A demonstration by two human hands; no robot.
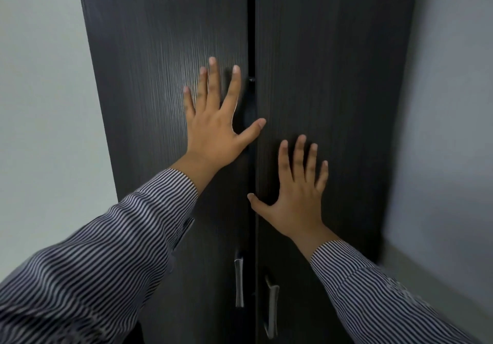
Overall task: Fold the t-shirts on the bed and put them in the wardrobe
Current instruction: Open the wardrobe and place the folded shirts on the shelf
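Left hand (213,125) flat on the wardrobe's left door (165,77), fingers (212,85) straight and spread, thumb reaching the centre gap. Right hand (296,197) flat on the right door (333,77), lower, fingers splayed. Both doors closed; two metal handles (239,282) below the hands. T-shirts not visible.

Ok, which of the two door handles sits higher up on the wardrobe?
The left door's handle; the right door's handle sits lower. Both are below the hands.

wardrobe (320,77) doors shut, thin centre gap | handles (239,282) free below | walls close L+R
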